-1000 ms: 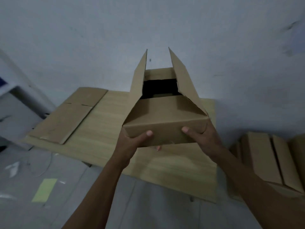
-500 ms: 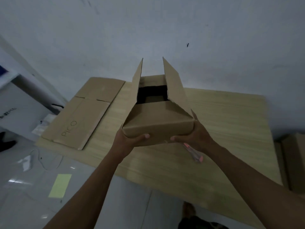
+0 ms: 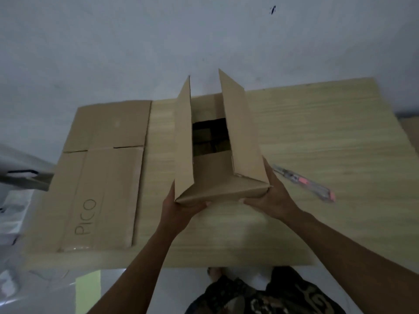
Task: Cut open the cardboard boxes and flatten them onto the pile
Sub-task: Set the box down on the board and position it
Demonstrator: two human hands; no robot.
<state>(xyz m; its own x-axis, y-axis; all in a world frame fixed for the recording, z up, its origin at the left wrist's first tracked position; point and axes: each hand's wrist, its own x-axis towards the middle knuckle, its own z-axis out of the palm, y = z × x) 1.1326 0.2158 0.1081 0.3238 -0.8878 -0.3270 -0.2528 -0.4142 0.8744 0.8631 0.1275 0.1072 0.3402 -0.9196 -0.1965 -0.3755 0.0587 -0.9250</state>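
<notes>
I hold a brown cardboard box (image 3: pixel 213 177) over the middle of the wooden table (image 3: pixel 317 143). Its top flaps stand up and the inside is dark. My left hand (image 3: pixel 181 209) grips its near left corner from below, thumb on the front edge. My right hand (image 3: pixel 269 198) grips the near right corner. A flattened box marked PICO (image 3: pixel 102 177) lies on the table's left part as the pile. A pink utility knife (image 3: pixel 306 183) lies on the table just right of my right hand.
A white wall (image 3: pixel 158 41) rises right behind the table. To the left stands a white unit (image 3: pixel 15 177) with clutter. The floor below shows a yellow-green strip (image 3: pixel 88 291), and my patterned shorts (image 3: pixel 260 295) are at the table's near edge.
I have stepped up to the table and the box has come down lower over it, level with the surface. The pink knife, near my right hand before, now lies on the table.
</notes>
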